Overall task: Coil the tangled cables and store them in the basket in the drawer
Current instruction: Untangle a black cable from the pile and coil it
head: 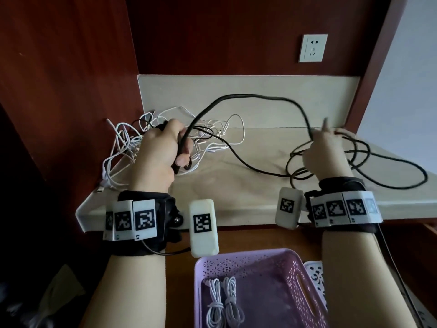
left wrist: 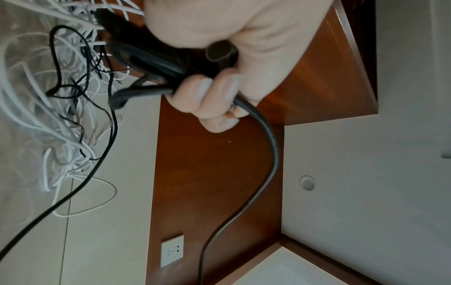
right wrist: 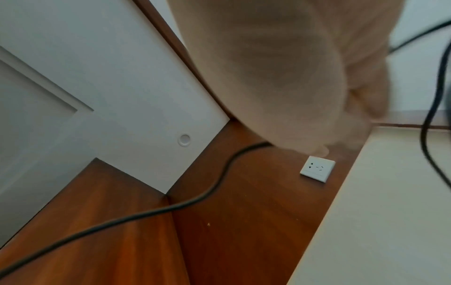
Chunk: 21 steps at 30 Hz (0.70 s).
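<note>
The left hand [head: 163,147] is curled tight around a few gathered turns of the thick black cable [head: 260,97], with its plug end tucked in the fist. From there the cable arches up and across to the right hand [head: 327,150], which is motion-blurred; it seems to pinch or guide the strand, though its grip cannot be told for sure. Beyond and below the right hand, many loose black loops lie on the tabletop [head: 236,185], so this coil looks barely begun. Just past the left hand sits the tangle of white cables [head: 123,143], untouched. Below both wrists, the purple basket [head: 248,259] in the open drawer holds two coiled white cables [head: 224,304]; most of the job seems left.
</note>
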### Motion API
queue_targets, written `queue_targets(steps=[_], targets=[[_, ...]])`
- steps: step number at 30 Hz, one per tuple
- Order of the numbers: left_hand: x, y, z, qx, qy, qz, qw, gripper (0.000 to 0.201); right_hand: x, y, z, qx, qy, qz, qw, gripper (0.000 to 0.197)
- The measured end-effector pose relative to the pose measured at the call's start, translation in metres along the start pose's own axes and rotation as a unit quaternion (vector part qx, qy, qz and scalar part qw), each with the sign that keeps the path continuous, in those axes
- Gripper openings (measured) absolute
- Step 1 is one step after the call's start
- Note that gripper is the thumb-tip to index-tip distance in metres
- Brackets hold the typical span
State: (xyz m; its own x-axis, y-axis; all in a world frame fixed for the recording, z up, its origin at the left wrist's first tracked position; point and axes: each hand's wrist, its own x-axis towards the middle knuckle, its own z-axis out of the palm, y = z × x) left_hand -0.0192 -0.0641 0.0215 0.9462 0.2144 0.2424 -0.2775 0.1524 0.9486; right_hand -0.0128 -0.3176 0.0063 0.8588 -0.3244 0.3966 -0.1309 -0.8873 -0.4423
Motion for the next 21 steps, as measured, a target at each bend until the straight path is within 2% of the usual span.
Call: queue_targets(steps=[2,3,4,6,8,9,11,13,14,17,19,21], targets=[[0.001,-0.002,0.0,0.024,0.014,0.004,1.0,0.032,-0.005,-0.004,0.001,0.017,-0.08,0.012,0.997,0.059],[0.002,-0.004,0.0,0.04,0.023,0.011,0.999,0.031,-0.007,-0.006,0.0,0.019,-0.083,0.02,0.996,0.064],[0.002,-0.005,0.0,0.057,0.033,0.021,0.998,0.029,-0.009,-0.009,-0.003,0.014,-0.052,0.024,0.998,0.067],[0.003,-0.009,0.0,0.091,0.052,0.043,0.994,0.028,-0.012,-0.016,-0.014,0.025,0.07,0.005,0.997,0.068],[0.004,-0.011,0.002,0.113,0.057,0.047,0.991,0.029,-0.017,-0.03,-0.022,0.106,0.16,-0.097,0.977,0.064],[0.004,-0.012,0.003,0.114,0.049,0.04,0.991,0.03,-0.02,-0.038,-0.022,0.159,0.157,-0.176,0.959,0.063],[0.002,-0.014,0.008,0.107,0.012,0.021,0.994,0.028,-0.026,-0.052,-0.011,0.232,0.076,-0.321,0.915,0.061],[0.0,-0.014,0.012,0.099,-0.028,0.006,0.995,0.025,-0.026,-0.059,0.005,0.229,0.002,-0.369,0.901,0.052],[-0.002,-0.012,0.013,0.097,-0.047,-0.001,0.994,0.025,-0.025,-0.062,0.01,0.225,0.012,-0.373,0.9,0.045],[-0.008,-0.008,0.015,0.077,-0.139,-0.026,0.987,0.03,-0.021,-0.064,0.018,0.25,0.104,-0.381,0.884,0.028],[-0.013,-0.005,0.015,0.064,-0.231,-0.05,0.97,0.028,-0.02,-0.062,0.017,0.256,0.112,-0.372,0.885,0.028],[-0.018,-0.004,0.014,0.058,-0.308,-0.068,0.947,0.027,-0.019,-0.057,0.017,0.193,0.156,-0.364,0.898,0.029]])
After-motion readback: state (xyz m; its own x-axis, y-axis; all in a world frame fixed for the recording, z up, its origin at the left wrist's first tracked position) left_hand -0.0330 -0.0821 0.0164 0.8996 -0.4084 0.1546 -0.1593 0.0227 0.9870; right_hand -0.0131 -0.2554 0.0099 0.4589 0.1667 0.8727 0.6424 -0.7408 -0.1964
